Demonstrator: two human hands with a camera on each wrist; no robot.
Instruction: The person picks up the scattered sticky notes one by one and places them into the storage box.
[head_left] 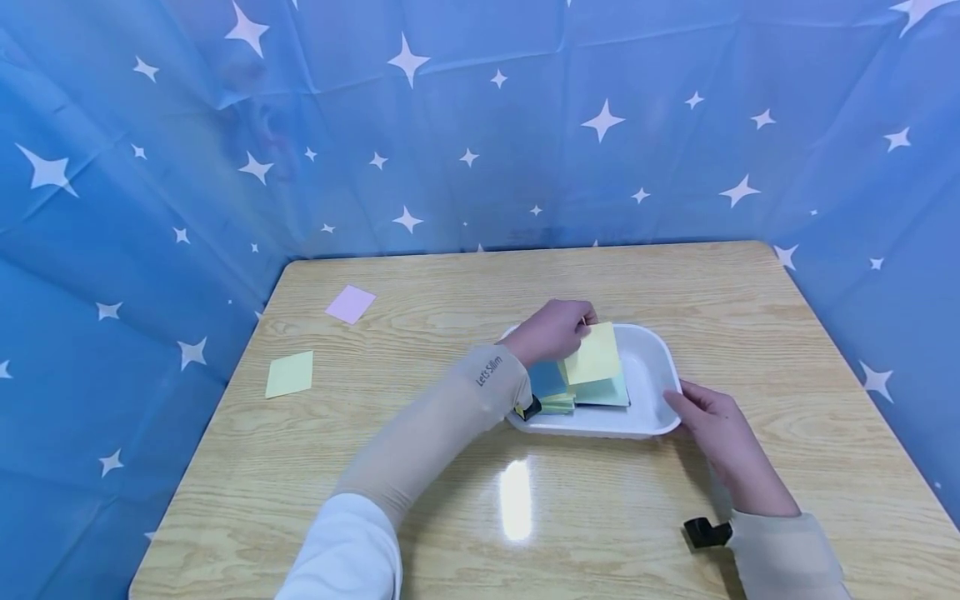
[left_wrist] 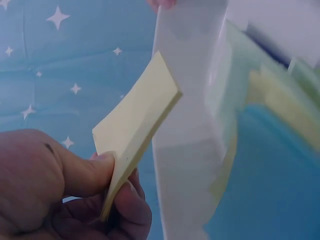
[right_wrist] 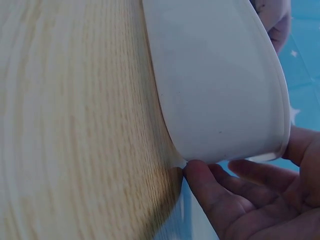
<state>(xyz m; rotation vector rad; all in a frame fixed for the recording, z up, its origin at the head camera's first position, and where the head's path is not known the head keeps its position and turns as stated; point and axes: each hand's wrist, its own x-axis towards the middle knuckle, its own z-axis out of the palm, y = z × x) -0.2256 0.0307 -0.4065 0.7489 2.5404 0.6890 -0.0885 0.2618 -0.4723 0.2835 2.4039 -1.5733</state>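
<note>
My left hand pinches a pale yellow sticky note pad between thumb and fingers, above a white plastic tray. In the left wrist view the pad shows a thick edge of stacked sheets. Inside the tray lie a blue pad, a pale green pad and some yellow-green notes, partly hidden by my left arm. My right hand grips the tray's right near corner, thumb at the rim. In the right wrist view its fingers touch the tray's outer wall.
A pink-purple sticky note and a pale green one lie on the left side of the wooden table. A blue curtain with white stars hangs behind and along the sides.
</note>
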